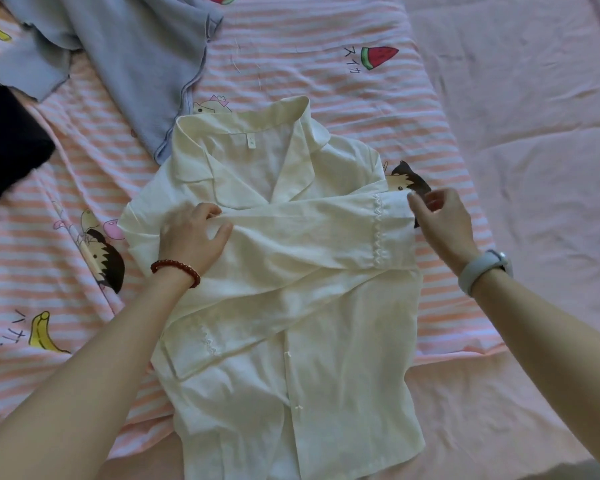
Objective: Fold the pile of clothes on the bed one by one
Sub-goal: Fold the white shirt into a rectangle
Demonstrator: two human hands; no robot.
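A cream-white long-sleeved collared shirt (291,306) lies front-up in the centre of the frame on a pink-and-white striped bedsheet printed with cartoon figures and fruit (291,46), collar toward the top, hem toward the bottom edge. Both sleeves are folded across the chest: one cuff with scalloped trim (394,232) reaches the shirt's right edge in the frame, the other lies lower, toward centre left. The left hand (194,237), with a red bead bracelet (175,271) on the wrist, rests palm-down on the shirt just below the collar, fingers spread and flat, gripping nothing. The right hand (444,223), with a pale grey wristband (484,266) on the wrist, is at the end of the upper cuff, fingers curled and slightly apart; whether the fingertips pinch the cuff cannot be told. A grey-blue garment with a ruffled edge (136,57) lies at the upper left, its lower edge touching the shirt's collar. A dark navy cloth (4,147) occupies the left edge. A plain pink sheet (534,133) covers the right side
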